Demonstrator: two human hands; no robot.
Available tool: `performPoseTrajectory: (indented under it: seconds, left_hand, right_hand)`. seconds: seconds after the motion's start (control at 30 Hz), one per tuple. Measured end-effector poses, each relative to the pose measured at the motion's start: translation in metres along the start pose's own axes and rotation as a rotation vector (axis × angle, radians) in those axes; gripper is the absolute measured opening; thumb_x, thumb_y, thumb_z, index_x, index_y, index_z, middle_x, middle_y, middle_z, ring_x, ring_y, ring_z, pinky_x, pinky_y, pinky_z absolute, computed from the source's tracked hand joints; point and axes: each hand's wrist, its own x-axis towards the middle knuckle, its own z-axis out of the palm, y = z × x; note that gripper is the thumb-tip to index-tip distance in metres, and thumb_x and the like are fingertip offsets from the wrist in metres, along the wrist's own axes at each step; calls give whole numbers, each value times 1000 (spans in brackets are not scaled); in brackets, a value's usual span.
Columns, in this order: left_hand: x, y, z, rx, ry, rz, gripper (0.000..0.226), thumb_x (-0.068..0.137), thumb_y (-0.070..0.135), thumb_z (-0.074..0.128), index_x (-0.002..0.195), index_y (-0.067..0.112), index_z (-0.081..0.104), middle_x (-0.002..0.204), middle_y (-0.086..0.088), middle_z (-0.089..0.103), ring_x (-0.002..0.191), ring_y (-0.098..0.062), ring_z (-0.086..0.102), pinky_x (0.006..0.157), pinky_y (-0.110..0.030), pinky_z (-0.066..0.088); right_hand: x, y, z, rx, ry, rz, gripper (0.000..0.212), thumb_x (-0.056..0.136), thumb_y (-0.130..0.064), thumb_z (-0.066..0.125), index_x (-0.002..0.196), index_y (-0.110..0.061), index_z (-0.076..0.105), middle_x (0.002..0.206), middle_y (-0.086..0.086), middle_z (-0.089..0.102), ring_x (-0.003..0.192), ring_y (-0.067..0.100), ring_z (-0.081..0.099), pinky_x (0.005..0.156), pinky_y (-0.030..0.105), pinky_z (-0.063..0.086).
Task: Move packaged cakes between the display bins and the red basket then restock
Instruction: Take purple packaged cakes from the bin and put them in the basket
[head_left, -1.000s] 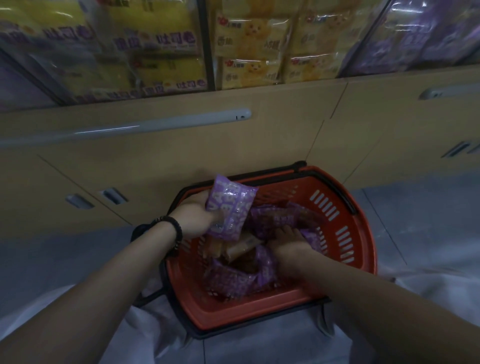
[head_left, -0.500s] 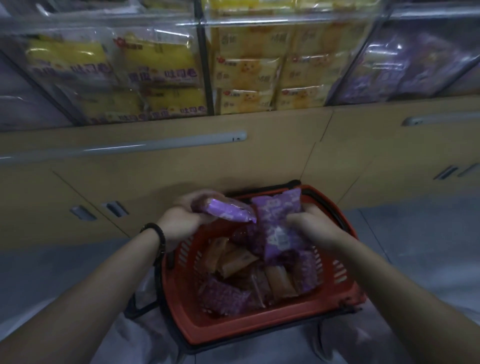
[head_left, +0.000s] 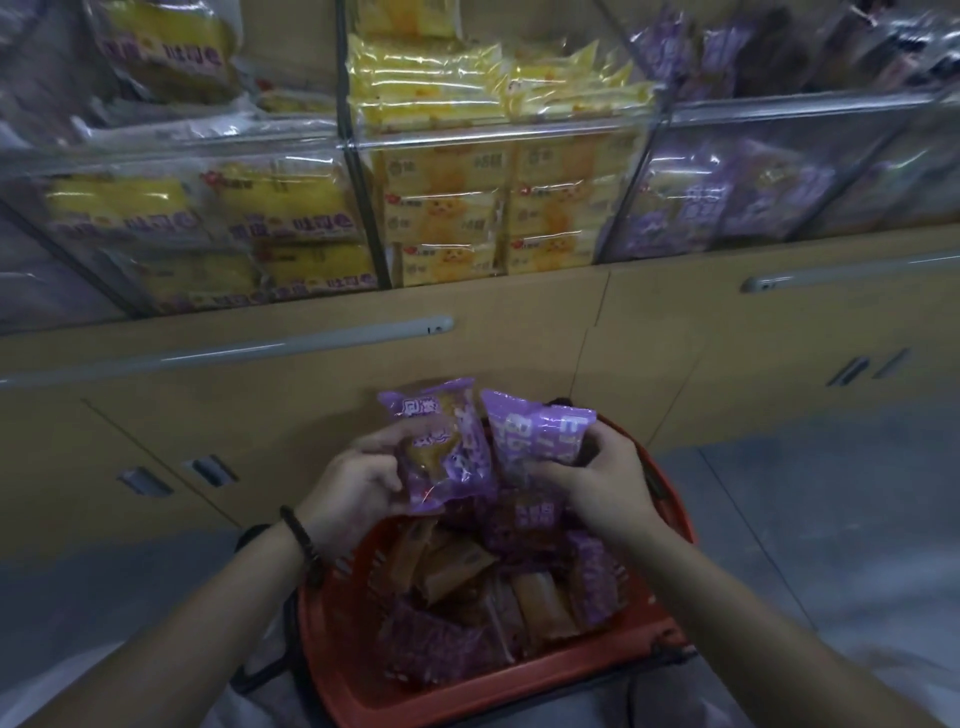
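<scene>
two purple ones in play, left pack (head_left: 441, 452) and right pack (head_left: 540, 441), just above the red basket (head_left: 332, 665), long axes near upright, tops toward the display bins (head_left: 727, 208); your left hand (head_left: 358, 483) grips the left pack, your right hand (head_left: 602, 478) grips the right pack; pile (head_left: 467, 597) in the basket too jumbled to count

**Low Light Along a Tan Cabinet Run**

Tan cabinet fronts (head_left: 311, 415) span the frame, fitted with long grey handle bars (head_left: 260, 345) and small recessed slots (head_left: 210, 470). Below lies a grey floor (head_left: 831, 519), seemingly tiled, though blur softens its seams.
</scene>
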Motion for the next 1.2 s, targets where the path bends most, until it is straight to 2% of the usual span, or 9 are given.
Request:
performPoseTrajectory:
  seconds: [0.17, 0.33, 0.47, 0.63, 0.8, 0.9, 1.0, 1.1, 1.2]
  left_hand:
    - [3, -2, -2, 131, 132, 51, 47, 85, 29, 83, 130, 33, 71, 123, -14, 72, 115, -40, 68, 91, -68, 56]
    - [5, 0, 6, 74, 53, -160, 92, 57, 81, 82, 132, 27, 71, 111, -7, 77, 98, -33, 74, 76, -52, 61]
    - [4, -11, 9, 38, 41, -53, 80, 65, 59, 93, 128, 16, 69, 123, -21, 64, 110, -41, 50, 92, -66, 37]
    - [4, -4, 19, 41, 78, 15, 57, 64, 31, 96, 116, 26, 75, 112, -14, 70, 100, -33, 65, 86, -54, 44]
    - [6, -5, 20, 277, 162, 203, 45, 72, 16, 95, 108, 23, 70, 95, -7, 77, 81, -19, 69, 73, -35, 57]
    - [4, 5, 23, 477, 166, 286, 39, 74, 18, 95, 99, 22, 65, 78, 3, 69, 66, -13, 59, 64, -28, 52]
    - [1, 20, 32, 758, 168, 378, 54, 65, 36, 97, 107, 24, 66, 74, 12, 59, 64, -5, 49, 61, -28, 44]
    - [-7, 45, 51, 931, 83, 408, 60, 60, 39, 97, 108, 29, 63, 74, 7, 59, 62, -3, 46, 60, -31, 43]
    - [-15, 79, 68, 1011, -15, 418, 60, 60, 45, 98, 109, 35, 64, 91, 19, 67, 76, 1, 59, 72, -30, 52]
  right_hand:
    - [-4, -9, -1, -164, 67, -272, 35, 75, -11, 95, 102, -26, 79, 102, -6, 79, 98, 16, 74, 84, 44, 59]
    - [-12, -22, 8, -256, -113, -538, 26, 80, -34, 92, 105, -37, 84, 167, -3, 37, 154, 19, 36, 118, 28, 39]
    - [-21, -25, 22, -221, -249, -555, 33, 74, -21, 98, 104, -25, 86, 177, -2, 13, 160, 21, 27, 123, 40, 38]
    - [-10, -10, 13, -429, -283, -528, 63, 86, 11, 78, 118, -44, 80, 178, -7, 1, 163, 20, 13, 124, 57, 33]
    - [1, -5, 13, -295, -277, -445, 74, 75, 28, 49, 108, -28, 84, 147, 1, 59, 137, 21, 59, 111, 55, 49]
    - [-2, -16, 12, -343, -143, -389, 40, 87, -13, 71, 122, -31, 67, 126, -3, 59, 127, 19, 61, 110, 48, 48]
    - [-7, -42, 8, -714, -249, -511, 80, 80, -52, 84, 146, -32, 45, 143, -7, 42, 146, 7, 38, 116, 20, 36]
    - [-13, -68, 5, -1023, -266, -734, 96, 74, -68, 79, 152, -28, 42, 145, -12, 49, 137, 13, 48, 110, 41, 40]
    - [-22, -97, -6, -976, -247, -654, 103, 73, -73, 76, 159, -41, 28, 151, -21, 46, 138, 6, 47, 107, 33, 35]
